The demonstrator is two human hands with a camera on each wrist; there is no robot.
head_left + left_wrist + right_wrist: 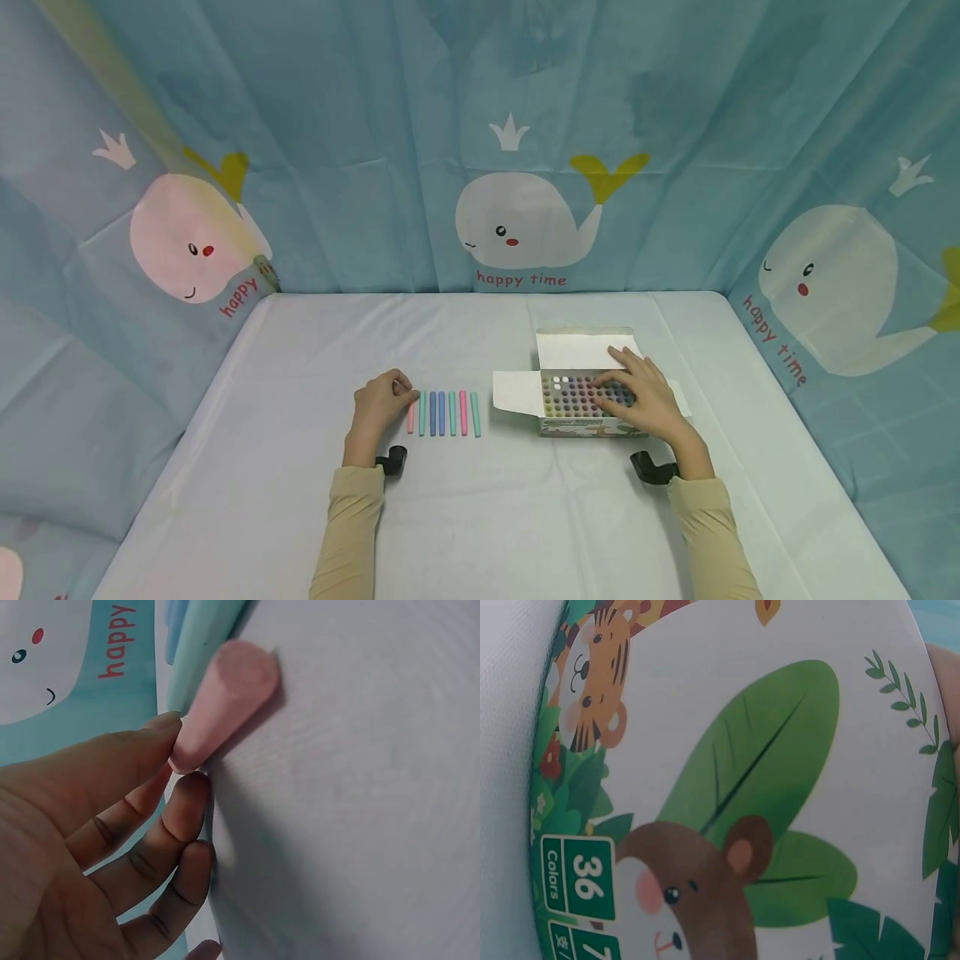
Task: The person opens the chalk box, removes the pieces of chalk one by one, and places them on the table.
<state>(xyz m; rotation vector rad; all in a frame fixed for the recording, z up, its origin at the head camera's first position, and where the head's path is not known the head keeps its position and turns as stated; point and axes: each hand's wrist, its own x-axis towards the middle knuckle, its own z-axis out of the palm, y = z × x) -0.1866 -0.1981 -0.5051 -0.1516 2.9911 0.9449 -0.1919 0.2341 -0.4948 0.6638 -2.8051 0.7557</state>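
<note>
On the left of the table, my left hand point(381, 408) pinches the far end of a salmon-pink chalk stick point(225, 694) between thumb and fingertips. It is the leftmost of a row of several sticks, among them a teal chalk stick point(422, 414), two blue ones and a bright pink chalk stick point(463, 413). To the right stands an open cardboard box point(592, 428) packed with upright chalk, only the round ends showing. My right hand point(648, 400) reaches over it, thumb and index finger parted above the chalk ends, the other fingers stretched towards the raised lid point(573, 352).
A side flap point(517, 392) of the box sticks out to the left, towards the chalk row. The box's printed side point(780, 750) fills the right wrist view with animals, leaves and "36 Colors". A whale-print curtain point(360, 208) surrounds the white-covered table point(480, 517).
</note>
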